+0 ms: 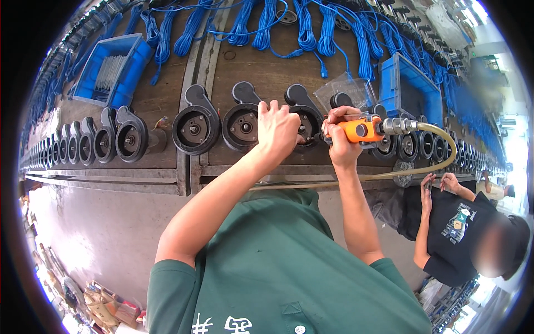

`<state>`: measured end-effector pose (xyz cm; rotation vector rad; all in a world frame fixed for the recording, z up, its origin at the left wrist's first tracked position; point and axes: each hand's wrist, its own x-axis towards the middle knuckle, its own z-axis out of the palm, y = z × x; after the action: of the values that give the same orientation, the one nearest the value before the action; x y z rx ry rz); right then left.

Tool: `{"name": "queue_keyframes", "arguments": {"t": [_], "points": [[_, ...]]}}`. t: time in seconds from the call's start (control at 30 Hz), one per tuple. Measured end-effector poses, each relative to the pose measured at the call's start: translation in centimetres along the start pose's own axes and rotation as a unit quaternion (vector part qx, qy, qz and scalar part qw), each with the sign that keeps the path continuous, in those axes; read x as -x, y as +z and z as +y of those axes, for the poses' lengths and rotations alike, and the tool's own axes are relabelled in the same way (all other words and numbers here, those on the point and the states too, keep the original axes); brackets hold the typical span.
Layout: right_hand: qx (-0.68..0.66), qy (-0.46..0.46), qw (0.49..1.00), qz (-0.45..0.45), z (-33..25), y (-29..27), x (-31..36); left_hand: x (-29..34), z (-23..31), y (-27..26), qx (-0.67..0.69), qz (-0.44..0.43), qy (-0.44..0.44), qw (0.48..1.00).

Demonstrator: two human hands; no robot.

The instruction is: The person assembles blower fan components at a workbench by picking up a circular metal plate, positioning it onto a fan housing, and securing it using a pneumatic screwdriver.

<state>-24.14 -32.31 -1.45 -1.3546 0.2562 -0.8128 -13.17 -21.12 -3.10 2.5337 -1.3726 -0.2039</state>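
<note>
Just above the frame's centre, the left hand [278,129] rests on a black round pump housing [305,119], fingers curled together over its rim; the right hand [340,146], just right of centre, wraps closed around an orange air-driven screwdriver [360,131], its tip at that housing; a pale hose [445,158] loops off rightward; more black housings [194,125] line the bench [167,100] leftward; blue cables [311,28] hang along the top; blue crates sit at upper left [114,69] and upper right [409,83]; another person's hands [439,181] work at the right.
</note>
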Motion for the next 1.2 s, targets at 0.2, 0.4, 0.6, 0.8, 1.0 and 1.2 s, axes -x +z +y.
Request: {"name": "queue_keyframes", "arguments": {"t": [0.2, 0.4, 0.6, 0.8, 1.0, 1.2], "points": [[-0.005, 0.005, 1.0, -0.008, -0.2, 0.1, 0.0, 0.2, 0.0, 0.0, -0.003, 0.005, 0.001, 1.0], [-0.049, 0.001, 0.999, 0.005, 0.1, 0.3, -0.2, 0.3, 0.2, 0.0, -0.006, 0.011, -0.003, 1.0], [-0.036, 0.002, 0.999, -0.007, 0.2, 0.3, -0.5, 0.5, 0.5, 0.3, 0.0, 0.018, -0.011, 1.0], [-0.05, -0.001, 0.999, -0.001, 0.3, 0.2, -0.3, 0.5, 0.5, 0.0, 0.001, 0.027, -0.007, 1.0], [-0.022, -0.02, 1.0, 0.01, 0.3, -0.3, 0.0, 0.6, 0.4, 0.2, 0.005, 0.032, -0.01, 0.999], [-0.032, -0.011, 0.999, 0.004, 0.5, -0.5, -0.2, 0.4, 0.4, 0.1, 0.014, 0.028, -0.013, 0.999]]}}
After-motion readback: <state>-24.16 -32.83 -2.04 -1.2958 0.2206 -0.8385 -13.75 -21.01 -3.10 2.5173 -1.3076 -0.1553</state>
